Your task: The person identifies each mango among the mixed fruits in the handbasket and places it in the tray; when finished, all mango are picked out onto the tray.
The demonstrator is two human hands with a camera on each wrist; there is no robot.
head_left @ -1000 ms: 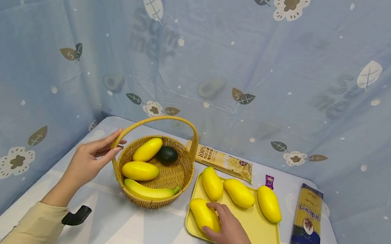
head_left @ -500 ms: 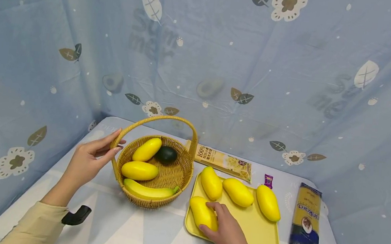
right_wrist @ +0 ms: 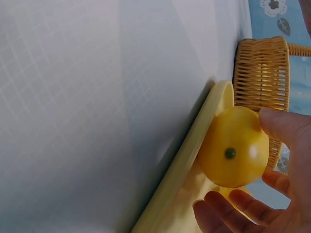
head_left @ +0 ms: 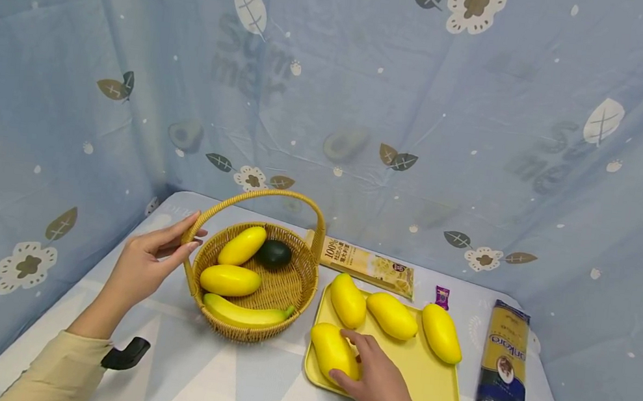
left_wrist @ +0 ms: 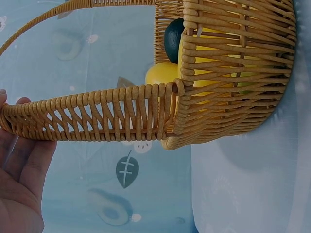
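Observation:
My left hand (head_left: 144, 263) pinches the left side of the handle of a wicker basket (head_left: 242, 335) between thumb and fingers. Inside the basket lie two yellow mangoes (head_left: 231, 280), a banana (head_left: 245, 313) and a dark green oval fruit (head_left: 274, 254). On the right, my right hand (head_left: 382, 380) holds the near-left mango (right_wrist: 231, 148) on a pale yellow tray (head_left: 424, 397). Its thumb and index finger touch the fruit from either side, while the other fingers (right_wrist: 233, 218) spread lower in the right wrist view. The mango still appears to lie on the tray.
Several more mangoes (head_left: 391, 317) lie along the tray's far side. Behind it are a flat pasta packet (head_left: 370, 268) and a small purple wrapped sweet (head_left: 442, 298). A blue and gold packet (head_left: 504, 367) lies to the right. A patterned curtain (head_left: 332, 97) encloses the table.
Almost nothing has moved. The view shifts very slightly, and the right hand stays at the same mango with only a tiny adjustment. The left hand keeps its hold on the handle.

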